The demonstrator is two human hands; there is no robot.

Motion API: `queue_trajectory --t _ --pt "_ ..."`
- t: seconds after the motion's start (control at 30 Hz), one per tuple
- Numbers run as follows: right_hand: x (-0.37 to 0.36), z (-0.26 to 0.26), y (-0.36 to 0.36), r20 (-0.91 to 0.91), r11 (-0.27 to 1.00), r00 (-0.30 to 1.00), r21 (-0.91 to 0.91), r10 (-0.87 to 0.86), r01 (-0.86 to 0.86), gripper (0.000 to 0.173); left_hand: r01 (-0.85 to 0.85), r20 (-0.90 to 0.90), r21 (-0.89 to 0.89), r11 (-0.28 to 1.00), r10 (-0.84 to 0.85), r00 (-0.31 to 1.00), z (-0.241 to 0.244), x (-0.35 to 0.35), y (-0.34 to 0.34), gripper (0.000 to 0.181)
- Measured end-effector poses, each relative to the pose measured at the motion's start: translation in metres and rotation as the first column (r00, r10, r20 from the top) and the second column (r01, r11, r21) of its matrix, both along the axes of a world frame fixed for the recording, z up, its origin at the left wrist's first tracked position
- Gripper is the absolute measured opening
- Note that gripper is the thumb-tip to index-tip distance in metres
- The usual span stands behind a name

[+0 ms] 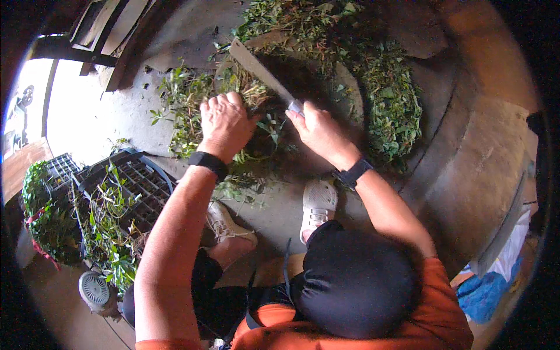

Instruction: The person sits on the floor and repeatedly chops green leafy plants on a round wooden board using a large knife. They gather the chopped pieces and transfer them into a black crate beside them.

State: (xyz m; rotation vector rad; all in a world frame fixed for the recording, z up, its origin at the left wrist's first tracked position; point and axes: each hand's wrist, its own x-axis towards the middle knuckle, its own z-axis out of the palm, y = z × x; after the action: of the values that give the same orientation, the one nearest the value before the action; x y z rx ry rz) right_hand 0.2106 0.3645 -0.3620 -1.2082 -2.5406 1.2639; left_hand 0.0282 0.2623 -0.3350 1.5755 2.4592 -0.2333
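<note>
My left hand (226, 124) curls over a bunch of leafy green stems (186, 105), its knuckles up and the fingertips hidden. In my right hand (326, 133) is the handle of a large broad-bladed knife (259, 68), its blade slanting up and left above the cut end of the bunch. Under both hands lies what looks like a round board (350, 85), mostly in shadow, with bits of leaf on it. Chopped greens (393, 113) are heaped around its right side, and another heap of cut greens (297, 22) lies beyond it.
Left of me, a plastic crate (144, 188) has leafy stems (116, 223) over it. Beside it is a bundle of greens (52, 232) with a red tie. A round grey slotted device (95, 286) sits nearby. Wooden slats (109, 35) stand at upper left; blue cloth (485, 295) lies lower right.
</note>
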Motion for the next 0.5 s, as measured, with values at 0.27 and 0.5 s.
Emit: queue_trajectory --t 0.27,0.5 --pt "-0.008 0.086 0.027 -0.593 0.991 0.795 -0.113 -0.128 0.076 0.03 -0.148 0.117 -0.066 0.987 0.155 0.981 -0.001 0.003 0.004 0.054" --pt "-0.006 0.05 -0.001 -0.612 0.992 0.789 0.059 -0.052 0.111 0.019 -0.139 0.067 -0.022 0.99 0.14 0.988 -0.011 0.006 0.004 0.046"
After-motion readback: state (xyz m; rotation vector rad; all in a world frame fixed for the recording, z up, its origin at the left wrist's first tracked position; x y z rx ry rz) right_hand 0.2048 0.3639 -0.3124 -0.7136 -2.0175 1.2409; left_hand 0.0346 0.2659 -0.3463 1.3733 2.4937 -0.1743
